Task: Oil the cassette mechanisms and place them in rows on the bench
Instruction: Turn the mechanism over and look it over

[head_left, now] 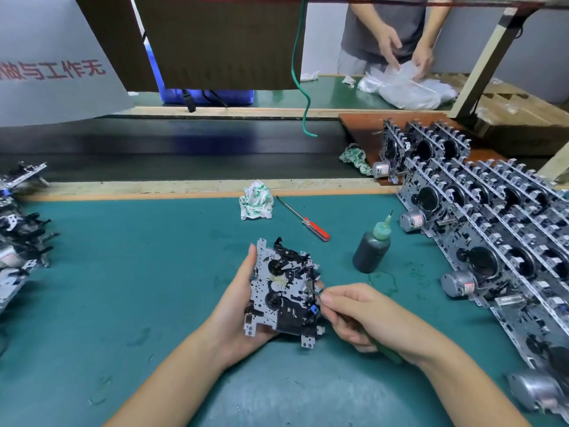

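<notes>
My left hand (pixel 237 306) grips a cassette mechanism (pixel 283 291), a silver plate with black parts, face up over the green bench mat (pixel 138 272). Against the mechanism's right edge, my right hand (pixel 366 315) is closed around a thin green-handled tool (pixel 386 352), and its tip touches the mechanism. A dark oil bottle (pixel 371 246) with a green needle cap stands upright just right of the mechanism. Rows of cassette mechanisms (pixel 480 217) with silver motors stand on edge along the right side. A pile of mechanisms (pixel 18 238) lies at the left edge.
A red-handled screwdriver (pixel 308 221) and a crumpled white-green rag (pixel 256 204) lie behind the mechanism. A second rag (pixel 354 158) lies near a brown board. A dark conveyor belt (pixel 184 149) runs across. A green cable (pixel 303 87) hangs down. Another person (pixel 391 41) handles plastic bags opposite.
</notes>
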The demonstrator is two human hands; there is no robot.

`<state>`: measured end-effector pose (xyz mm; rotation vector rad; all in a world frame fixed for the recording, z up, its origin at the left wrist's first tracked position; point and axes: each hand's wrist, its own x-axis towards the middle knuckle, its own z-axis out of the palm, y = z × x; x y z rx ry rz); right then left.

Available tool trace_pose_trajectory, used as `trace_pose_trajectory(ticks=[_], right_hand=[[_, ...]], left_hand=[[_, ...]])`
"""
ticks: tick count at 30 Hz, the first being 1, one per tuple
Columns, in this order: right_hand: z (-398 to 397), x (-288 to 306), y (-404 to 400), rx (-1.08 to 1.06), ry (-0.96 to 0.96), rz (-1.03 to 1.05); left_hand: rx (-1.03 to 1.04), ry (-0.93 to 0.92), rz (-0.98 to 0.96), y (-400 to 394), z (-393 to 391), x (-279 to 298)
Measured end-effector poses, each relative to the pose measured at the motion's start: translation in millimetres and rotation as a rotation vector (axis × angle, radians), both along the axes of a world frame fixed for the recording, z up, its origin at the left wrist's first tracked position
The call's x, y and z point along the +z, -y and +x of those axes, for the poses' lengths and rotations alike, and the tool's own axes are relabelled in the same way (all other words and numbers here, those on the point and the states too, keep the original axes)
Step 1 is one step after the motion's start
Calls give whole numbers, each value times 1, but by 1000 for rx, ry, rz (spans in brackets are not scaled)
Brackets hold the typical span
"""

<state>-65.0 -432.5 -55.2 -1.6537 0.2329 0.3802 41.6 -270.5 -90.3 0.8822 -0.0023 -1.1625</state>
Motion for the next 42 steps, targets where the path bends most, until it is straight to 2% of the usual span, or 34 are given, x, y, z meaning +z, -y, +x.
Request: trace_pose_trajectory(ticks=[5, 10, 14, 21, 27, 42], right_hand=[[2, -1, -1, 20, -32, -125], [3, 4, -3, 14, 32, -179], [1, 3, -4, 17, -33, -207], [5, 2, 1, 139, -110, -129], [7, 2, 3, 132, -66, -254], [9, 4, 7, 209, -115, -271]], left_hand=[[-5, -9, -6, 1, 0, 1], [-4, -10, -6, 0, 0, 2], [-4, 4, 3, 0, -1, 2], [3, 7, 25, 1, 0, 4], [19, 10, 30, 3, -1, 4], [34, 65, 58, 4, -4, 6]])
